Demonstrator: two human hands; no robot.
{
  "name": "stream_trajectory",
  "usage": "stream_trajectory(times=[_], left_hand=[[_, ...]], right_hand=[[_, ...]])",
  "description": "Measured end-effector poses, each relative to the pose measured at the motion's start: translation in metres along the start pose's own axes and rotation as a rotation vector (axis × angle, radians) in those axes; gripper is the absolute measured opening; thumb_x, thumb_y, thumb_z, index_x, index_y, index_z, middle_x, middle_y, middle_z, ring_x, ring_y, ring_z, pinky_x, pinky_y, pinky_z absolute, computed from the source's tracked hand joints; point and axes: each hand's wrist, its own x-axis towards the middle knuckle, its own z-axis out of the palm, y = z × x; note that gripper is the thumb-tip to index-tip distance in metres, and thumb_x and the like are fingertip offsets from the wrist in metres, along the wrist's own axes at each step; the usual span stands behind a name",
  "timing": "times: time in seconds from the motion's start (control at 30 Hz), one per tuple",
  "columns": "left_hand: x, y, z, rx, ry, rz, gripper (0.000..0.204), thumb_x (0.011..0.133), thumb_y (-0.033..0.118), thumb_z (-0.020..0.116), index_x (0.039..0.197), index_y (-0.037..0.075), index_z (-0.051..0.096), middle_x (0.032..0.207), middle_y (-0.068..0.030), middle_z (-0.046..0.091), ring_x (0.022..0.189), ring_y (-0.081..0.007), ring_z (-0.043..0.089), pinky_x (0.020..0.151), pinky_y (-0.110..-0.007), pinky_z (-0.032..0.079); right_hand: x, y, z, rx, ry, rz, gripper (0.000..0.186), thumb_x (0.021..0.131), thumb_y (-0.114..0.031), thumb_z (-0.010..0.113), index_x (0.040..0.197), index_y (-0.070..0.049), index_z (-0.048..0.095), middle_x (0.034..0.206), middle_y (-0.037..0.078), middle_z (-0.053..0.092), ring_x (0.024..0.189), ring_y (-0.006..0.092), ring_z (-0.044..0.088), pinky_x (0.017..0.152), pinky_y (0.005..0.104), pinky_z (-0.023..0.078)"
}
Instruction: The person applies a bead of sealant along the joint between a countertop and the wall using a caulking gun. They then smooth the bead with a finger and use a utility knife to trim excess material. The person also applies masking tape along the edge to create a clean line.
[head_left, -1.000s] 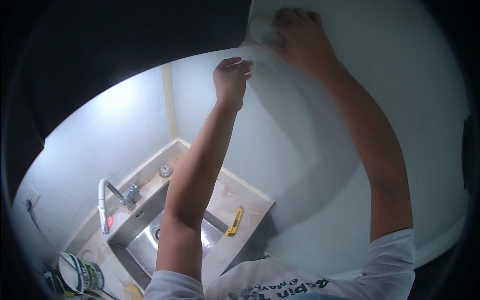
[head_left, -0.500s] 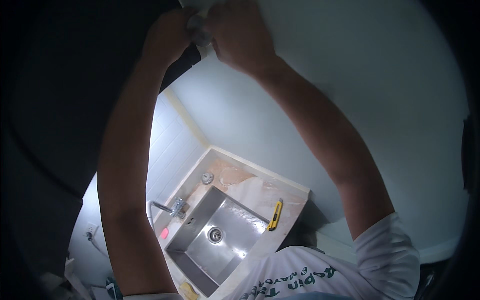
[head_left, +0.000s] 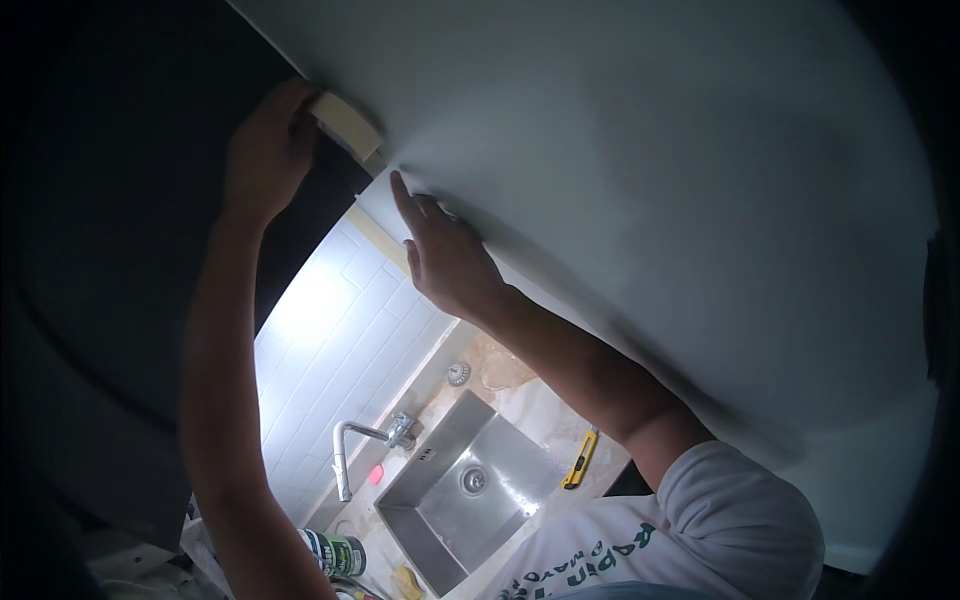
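Observation:
Up high, my left hand (head_left: 268,155) is closed on a cream roll of tape (head_left: 348,125), held where the dark cabinet (head_left: 130,230) meets the pale wall (head_left: 640,200). A short piece of tape seems to run from the roll toward the cabinet's lower corner. Just below the roll, my right hand (head_left: 450,255) is open with its index finger stretched out, the fingertip touching the wall beside that corner. Nothing shows in the right hand.
Below lies a counter with a steel sink (head_left: 475,480) and a chrome faucet (head_left: 370,435). A yellow utility knife (head_left: 580,460) rests on the right rim. Near the sink are a green can (head_left: 340,553), a yellow sponge (head_left: 407,582) and a pink piece (head_left: 376,474). White tiles (head_left: 320,330) cover the back wall.
Both hands were close together on the roll, blurred. Now the right hand has let go and moved down onto the wall. In the picture, the left hand with the roll sits lower and farther left.

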Motion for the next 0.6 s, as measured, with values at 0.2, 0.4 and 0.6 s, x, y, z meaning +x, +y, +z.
stream_trajectory(times=[0.2, 0.4, 0.6], left_hand=[[0.009, -0.007, -0.008, -0.063, -0.042, 0.069, 0.040, 0.096, -0.003, 0.061, 0.133, 0.009, 0.062, 0.125, -0.0133, 0.070, 0.111, -0.0324, 0.073, 0.091, -0.040, 0.059], [0.026, -0.011, -0.032, 0.108, 0.061, 0.206, 0.043, 0.093, -0.008, 0.058, 0.131, 0.010, 0.064, 0.128, -0.0117, 0.066, 0.111, -0.0311, 0.071, 0.093, -0.039, 0.059], [0.050, -0.016, -0.055, 0.469, 0.186, 0.380, 0.044, 0.090, -0.007, 0.062, 0.129, 0.012, 0.067, 0.129, -0.0109, 0.065, 0.115, -0.0330, 0.068, 0.095, -0.043, 0.059]], right_hand=[[0.013, 0.003, 0.003, 0.067, -0.056, 0.008, 0.084, 0.101, -0.004, 0.057, 0.168, -0.009, 0.007, 0.138, 0.027, 0.056, 0.114, 0.0384, 0.067, 0.100, 0.0465, 0.056], [0.020, 0.005, 0.004, 0.144, -0.059, 0.033, 0.087, 0.100, -0.001, 0.054, 0.169, -0.017, 0.004, 0.140, 0.027, 0.056, 0.108, 0.0377, 0.069, 0.093, 0.0458, 0.060], [0.021, 0.003, 0.002, 0.204, -0.149, 0.059, 0.085, 0.104, -0.004, 0.054, 0.169, -0.016, 0.001, 0.131, 0.026, 0.058, 0.111, 0.0356, 0.067, 0.103, 0.0463, 0.055]])
